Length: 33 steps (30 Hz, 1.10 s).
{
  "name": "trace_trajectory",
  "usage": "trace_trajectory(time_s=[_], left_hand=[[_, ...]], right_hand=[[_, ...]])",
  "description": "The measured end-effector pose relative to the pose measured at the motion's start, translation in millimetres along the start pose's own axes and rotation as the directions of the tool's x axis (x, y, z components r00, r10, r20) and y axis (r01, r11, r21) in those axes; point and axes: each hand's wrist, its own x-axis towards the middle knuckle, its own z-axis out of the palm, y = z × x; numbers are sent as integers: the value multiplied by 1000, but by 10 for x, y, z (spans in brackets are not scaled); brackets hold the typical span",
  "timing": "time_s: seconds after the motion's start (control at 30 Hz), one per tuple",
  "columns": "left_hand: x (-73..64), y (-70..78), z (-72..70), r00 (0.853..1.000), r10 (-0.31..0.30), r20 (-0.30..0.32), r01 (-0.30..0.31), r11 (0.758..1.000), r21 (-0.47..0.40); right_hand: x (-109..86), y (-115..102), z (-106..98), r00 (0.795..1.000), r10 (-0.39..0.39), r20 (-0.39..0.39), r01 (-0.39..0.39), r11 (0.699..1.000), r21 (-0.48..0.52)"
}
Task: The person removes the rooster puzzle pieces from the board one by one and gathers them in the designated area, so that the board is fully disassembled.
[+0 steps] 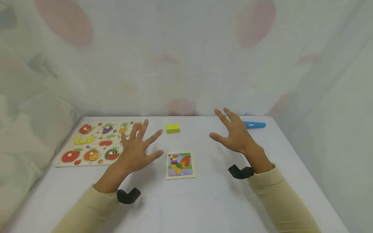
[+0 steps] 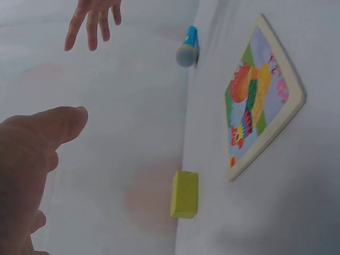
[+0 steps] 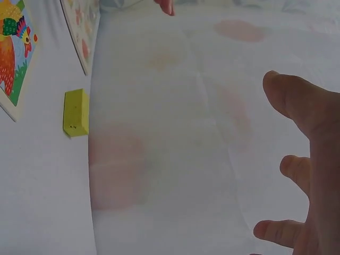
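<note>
My left hand point(image 1: 134, 154) hovers over the table with its fingers spread, overlapping the right part of the fruit puzzle board point(image 1: 97, 158) in the head view. Opposite it, my right hand point(image 1: 236, 134) is raised with fingers apart and holds nothing. Between the two, nearer the left hand, lies a square rooster picture puzzle point(image 1: 180, 165) with a pale frame. A small yellow block point(image 1: 173, 128) sits behind it. Past the right hand lies a blue toy microphone point(image 2: 187, 50); the hand hides its grey head in the head view, while the left wrist view shows it.
The table point(image 1: 186, 204) has a white cover. A pale curtain point(image 1: 204, 74) with faded pink spots rises behind its back edge, and similar cloth hangs at both sides. Each wrist carries a black camera mount point(image 1: 128, 195).
</note>
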Motion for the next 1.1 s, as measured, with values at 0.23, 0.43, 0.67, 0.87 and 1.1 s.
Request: trace_trajectory(time_s=[0.23, 0.43, 0.67, 0.87, 1.1], left_hand=[[-60, 57, 192, 999, 21, 29, -20, 999, -39], [-82, 145, 346, 998, 26, 60, -22, 997, -75], [-133, 175, 547, 995, 33, 99, -22, 994, -109], [-194, 172, 710, 991, 64, 113, -50, 990, -129], [-265, 165, 851, 989, 98, 111, -79, 983, -165]], right_hand=[[-25, -39, 164, 999, -34, 16, 33, 997, 64], [-24, -90, 339, 997, -54, 47, 50, 995, 84], [-30, -140, 561, 996, -60, 66, 51, 991, 127], [-4, -215, 759, 992, -28, 124, 13, 993, 121], [18, -278, 929, 987, -53, 151, 24, 982, 189]])
